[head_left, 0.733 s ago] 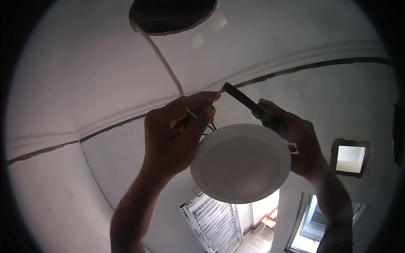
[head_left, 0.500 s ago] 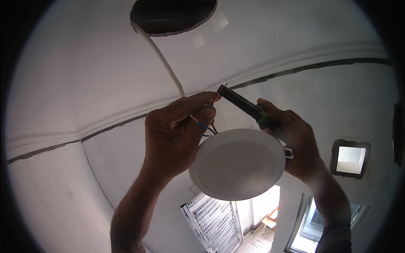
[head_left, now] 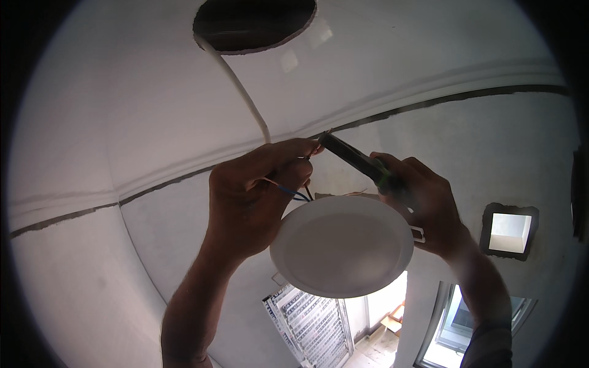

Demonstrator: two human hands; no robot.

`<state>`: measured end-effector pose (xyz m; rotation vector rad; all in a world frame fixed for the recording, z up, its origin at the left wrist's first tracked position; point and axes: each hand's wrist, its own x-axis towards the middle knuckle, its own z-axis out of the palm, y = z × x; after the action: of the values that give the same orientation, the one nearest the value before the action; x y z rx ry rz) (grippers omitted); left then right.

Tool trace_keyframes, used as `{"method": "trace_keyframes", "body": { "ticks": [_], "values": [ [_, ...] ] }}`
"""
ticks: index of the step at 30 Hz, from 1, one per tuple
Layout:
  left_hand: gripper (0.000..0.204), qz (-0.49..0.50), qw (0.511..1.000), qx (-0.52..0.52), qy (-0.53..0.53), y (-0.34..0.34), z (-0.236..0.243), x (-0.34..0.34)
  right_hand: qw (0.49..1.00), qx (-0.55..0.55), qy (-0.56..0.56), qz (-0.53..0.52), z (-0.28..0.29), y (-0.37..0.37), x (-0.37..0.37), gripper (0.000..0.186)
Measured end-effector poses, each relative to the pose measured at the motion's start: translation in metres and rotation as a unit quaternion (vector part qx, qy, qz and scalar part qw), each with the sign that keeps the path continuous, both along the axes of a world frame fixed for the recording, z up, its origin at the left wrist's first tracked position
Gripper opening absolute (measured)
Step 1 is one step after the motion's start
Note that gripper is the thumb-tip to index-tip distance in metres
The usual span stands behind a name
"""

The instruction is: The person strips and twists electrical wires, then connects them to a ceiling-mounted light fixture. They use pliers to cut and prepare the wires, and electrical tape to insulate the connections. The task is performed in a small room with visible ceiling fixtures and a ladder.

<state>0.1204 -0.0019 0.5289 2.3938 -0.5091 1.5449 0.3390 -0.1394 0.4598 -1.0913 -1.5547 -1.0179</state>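
Note:
Overhead, my left hand [head_left: 248, 193] pinches the bare ends of wires between thumb and fingertips. A white cable [head_left: 242, 95] comes down to it from the ceiling. My right hand [head_left: 426, 199] is wrapped round dark pliers [head_left: 353, 154] with some green on the grip. The jaws meet the copper ends right at my left fingertips; whether they bite is too dark to tell. Below hangs a round white downlight [head_left: 342, 248], a blue wire [head_left: 293, 192] and a dark one running from behind it up to my left hand. A spring clip [head_left: 418, 234] sticks out at its right side.
A round dark hole [head_left: 254, 26] opens in the ceiling [head_left: 147, 92] above my hands. To the right, a square opening [head_left: 511, 233] is cut in the wall. Lower down are a film-covered panel [head_left: 313, 322], a bright doorway [head_left: 386, 306] and a window [head_left: 457, 325].
The downlight has swung slightly down and left. Both hands stay close together, with the pliers' jaws a little lower at the wire ends.

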Motion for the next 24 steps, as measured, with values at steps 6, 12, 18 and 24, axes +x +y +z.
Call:
{"method": "trace_keyframes", "body": {
  "ticks": [6,12,18,24],
  "values": [
    [0.025,-0.119,0.989,0.034,0.084,0.016,-0.001,-0.006,0.907,-0.376,0.025,0.187,0.031,-0.017,0.028,0.024],
    [0.028,-0.149,0.985,0.0,0.081,0.022,0.002,-0.003,0.792,-0.47,0.168,0.35,0.047,-0.014,0.039,0.038],
    [0.025,-0.041,0.999,-0.013,0.023,0.009,-0.001,0.003,0.882,-0.368,0.238,0.173,0.03,-0.033,0.021,0.037],
    [0.024,0.014,0.999,-0.041,0.016,-0.013,-0.002,0.012,0.997,0.012,0.074,0.037,-0.02,0.006,0.006,0.041]
  ]
}}
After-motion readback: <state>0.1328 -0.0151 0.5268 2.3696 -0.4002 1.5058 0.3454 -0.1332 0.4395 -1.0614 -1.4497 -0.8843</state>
